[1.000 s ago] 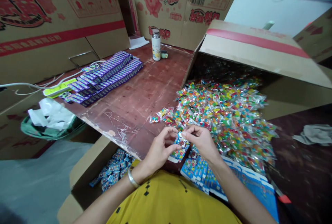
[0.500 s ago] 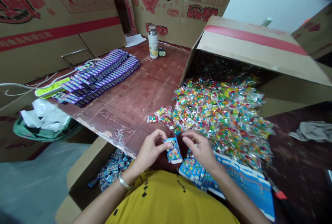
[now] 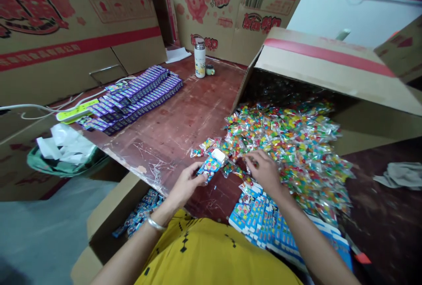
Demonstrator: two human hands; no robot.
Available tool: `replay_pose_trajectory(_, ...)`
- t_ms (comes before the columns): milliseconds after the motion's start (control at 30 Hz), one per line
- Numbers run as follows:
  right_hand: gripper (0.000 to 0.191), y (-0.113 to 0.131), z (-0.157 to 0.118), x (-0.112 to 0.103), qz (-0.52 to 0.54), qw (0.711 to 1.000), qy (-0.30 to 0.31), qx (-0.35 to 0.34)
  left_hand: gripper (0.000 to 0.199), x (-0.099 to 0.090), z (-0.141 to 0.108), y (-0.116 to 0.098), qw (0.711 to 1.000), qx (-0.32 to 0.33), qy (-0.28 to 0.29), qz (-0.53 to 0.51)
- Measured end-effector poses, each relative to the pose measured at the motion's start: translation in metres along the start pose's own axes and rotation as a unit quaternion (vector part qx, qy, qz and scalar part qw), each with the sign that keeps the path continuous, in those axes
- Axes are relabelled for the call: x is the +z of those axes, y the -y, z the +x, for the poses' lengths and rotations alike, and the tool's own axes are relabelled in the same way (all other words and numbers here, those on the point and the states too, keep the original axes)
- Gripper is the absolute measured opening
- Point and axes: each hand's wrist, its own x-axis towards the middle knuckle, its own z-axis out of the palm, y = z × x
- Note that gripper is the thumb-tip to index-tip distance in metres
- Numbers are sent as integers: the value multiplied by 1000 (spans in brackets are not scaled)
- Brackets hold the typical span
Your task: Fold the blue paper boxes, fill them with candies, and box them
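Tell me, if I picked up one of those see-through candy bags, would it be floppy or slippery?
A candy bag would probably flop a little, since it looks thin and crinkly. It might slip in your fingers, because its clear outside is shiny. It's likely light too, being so small.

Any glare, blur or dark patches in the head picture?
Head view: white glints speckle the clear candy packets; the inside of the open carton lies in deep shadow. Head view too: fine print on the blue box in the left hand is soft, and the lower-left corner is dark.
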Motion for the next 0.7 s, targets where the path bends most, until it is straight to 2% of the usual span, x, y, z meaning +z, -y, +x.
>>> replay_pose_trajectory(33, 15, 4, 0, -2, 51, 997, -28, 51, 32, 2, 1, 3, 999, 16, 5, 36)
replay_pose_trajectory(100, 19, 16, 0, -4, 175, 972, -61, 142, 28, 8, 4, 7, 994, 50, 21, 94)
replay_pose_trajectory(200, 19, 38, 0, -4, 307, 929, -61, 197, 26, 22, 4, 7, 988, 83, 43, 123)
replay_pose_trajectory(333, 14, 60, 2, -7, 314, 934, -51, 163, 23, 36, 2, 5, 990, 89, 59, 87)
replay_pose_trajectory(533, 13, 69, 5, -21, 321, 935, -51, 142, 22, 36, 0, 5, 992, 93, 31, 81)
replay_pose_trajectory(633, 15, 73, 5, -20, 284, 951, -16, 123, 23, 37, 0, 3, 993, 100, 42, 55)
replay_pose_trajectory(700, 14, 76, 5, -17, 236, 966, -18, 105, 23, 39, 0, 1, 993, 103, 45, 48)
